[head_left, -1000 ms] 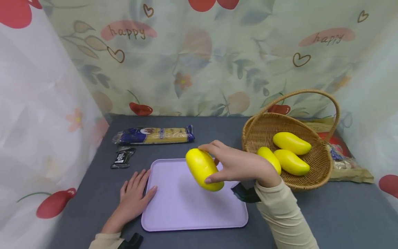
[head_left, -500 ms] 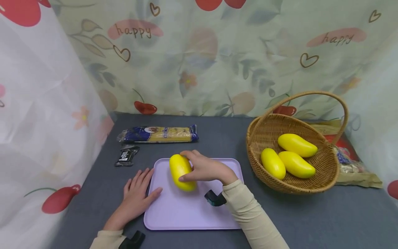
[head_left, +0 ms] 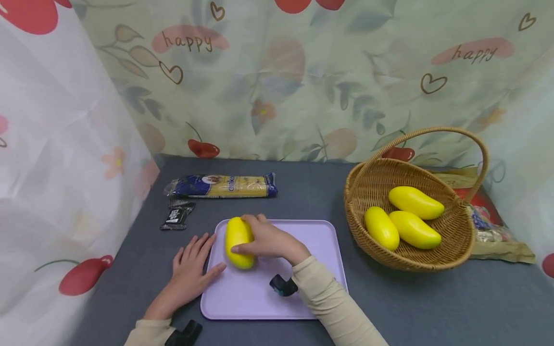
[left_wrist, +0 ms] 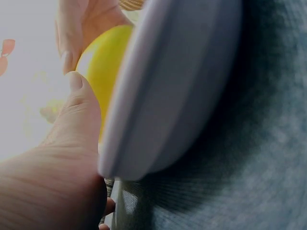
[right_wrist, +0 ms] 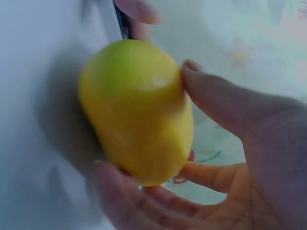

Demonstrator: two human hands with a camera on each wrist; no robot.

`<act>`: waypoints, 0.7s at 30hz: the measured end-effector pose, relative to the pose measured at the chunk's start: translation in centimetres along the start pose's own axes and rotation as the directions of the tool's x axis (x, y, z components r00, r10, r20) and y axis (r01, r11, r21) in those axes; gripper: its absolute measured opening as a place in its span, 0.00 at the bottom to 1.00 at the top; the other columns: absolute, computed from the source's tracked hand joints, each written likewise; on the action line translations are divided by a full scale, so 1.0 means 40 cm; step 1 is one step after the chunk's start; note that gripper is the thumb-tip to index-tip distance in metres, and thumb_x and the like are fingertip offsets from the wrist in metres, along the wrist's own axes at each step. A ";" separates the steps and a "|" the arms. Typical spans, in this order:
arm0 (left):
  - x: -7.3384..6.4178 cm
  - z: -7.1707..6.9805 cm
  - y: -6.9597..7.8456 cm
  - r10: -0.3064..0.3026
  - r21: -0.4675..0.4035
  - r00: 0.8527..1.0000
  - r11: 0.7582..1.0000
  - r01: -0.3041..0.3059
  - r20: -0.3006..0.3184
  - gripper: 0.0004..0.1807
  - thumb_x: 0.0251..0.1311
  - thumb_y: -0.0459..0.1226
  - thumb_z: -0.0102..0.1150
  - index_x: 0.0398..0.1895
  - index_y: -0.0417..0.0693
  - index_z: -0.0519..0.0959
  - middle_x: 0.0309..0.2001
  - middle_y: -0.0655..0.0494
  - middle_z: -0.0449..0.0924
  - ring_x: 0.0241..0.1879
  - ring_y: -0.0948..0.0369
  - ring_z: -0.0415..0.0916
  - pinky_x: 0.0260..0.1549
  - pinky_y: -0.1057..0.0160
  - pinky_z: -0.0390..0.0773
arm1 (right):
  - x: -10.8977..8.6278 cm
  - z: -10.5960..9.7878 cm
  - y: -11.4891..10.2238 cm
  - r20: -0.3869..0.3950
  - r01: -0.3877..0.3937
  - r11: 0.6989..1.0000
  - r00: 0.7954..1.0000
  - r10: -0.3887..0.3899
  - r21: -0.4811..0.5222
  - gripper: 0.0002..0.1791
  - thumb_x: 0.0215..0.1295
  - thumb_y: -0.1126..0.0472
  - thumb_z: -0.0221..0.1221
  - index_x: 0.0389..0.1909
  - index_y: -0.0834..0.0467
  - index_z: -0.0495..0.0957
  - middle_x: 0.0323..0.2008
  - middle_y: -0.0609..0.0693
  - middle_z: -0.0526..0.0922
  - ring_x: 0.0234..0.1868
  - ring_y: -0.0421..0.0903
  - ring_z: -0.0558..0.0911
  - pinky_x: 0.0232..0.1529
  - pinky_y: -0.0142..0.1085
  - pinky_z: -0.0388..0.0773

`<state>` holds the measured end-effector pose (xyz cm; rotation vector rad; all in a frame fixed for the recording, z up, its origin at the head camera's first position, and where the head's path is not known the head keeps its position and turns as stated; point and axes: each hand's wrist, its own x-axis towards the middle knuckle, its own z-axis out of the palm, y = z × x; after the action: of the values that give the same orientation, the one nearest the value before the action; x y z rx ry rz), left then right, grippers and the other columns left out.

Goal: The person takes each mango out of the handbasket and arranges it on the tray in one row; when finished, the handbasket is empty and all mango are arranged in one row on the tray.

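A yellow mango is gripped by my right hand over the left part of the lilac tray. In the right wrist view, thumb and fingers go round the mango, whose near end is greenish. Whether it touches the tray, I cannot tell for sure. My left hand lies at the tray's left edge with fingers straight, its thumb over the rim. The left wrist view has the tray's rim close up, with the mango behind it.
At the right stands a wicker basket with a tall handle, holding several-coloured shades of yellow mangoes. Behind it lies a brown and red bag. A pasta packet and a small black wrapped snack lie beyond the tray.
My right hand has carried the mango leftward and down over the tray, from its middle to its left part. My left hand has stayed at the tray's edge.
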<state>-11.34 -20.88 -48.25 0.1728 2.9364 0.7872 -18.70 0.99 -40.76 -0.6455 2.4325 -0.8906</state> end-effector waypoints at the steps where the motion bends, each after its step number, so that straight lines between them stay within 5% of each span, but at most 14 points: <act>1: 0.001 0.000 0.001 0.003 0.000 1.000 1.000 -0.003 -0.002 0.45 0.61 0.65 0.47 0.75 0.52 0.51 0.74 0.40 0.48 0.72 0.39 0.37 0.62 0.30 0.33 | 0.002 0.005 -0.001 -0.013 -0.002 1.000 1.000 0.002 0.000 0.48 0.55 0.39 0.65 0.72 0.53 0.56 0.57 0.57 0.67 0.45 0.47 0.74 0.46 0.42 0.77; 8: 0.003 0.001 0.006 0.029 -0.004 1.000 1.000 -0.029 -0.009 0.45 0.62 0.63 0.49 0.75 0.51 0.52 0.73 0.40 0.49 0.72 0.39 0.38 0.62 0.30 0.35 | 0.010 0.030 -0.006 -0.087 0.003 1.000 0.996 -0.001 0.022 0.48 0.55 0.37 0.64 0.71 0.55 0.57 0.56 0.57 0.67 0.45 0.47 0.74 0.48 0.42 0.76; 21: -0.001 -0.003 0.000 0.023 -0.002 1.000 1.000 -0.023 -0.004 0.46 0.61 0.63 0.50 0.75 0.49 0.52 0.73 0.39 0.48 0.72 0.39 0.37 0.61 0.30 0.35 | 0.011 0.050 -0.028 -0.080 0.004 1.000 0.997 -0.002 0.019 0.49 0.56 0.36 0.63 0.72 0.55 0.55 0.56 0.57 0.66 0.43 0.45 0.74 0.44 0.38 0.76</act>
<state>-11.32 -20.93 -48.14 0.2060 2.9425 0.7954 -17.61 -0.94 -41.49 -0.6183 2.4910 -0.9566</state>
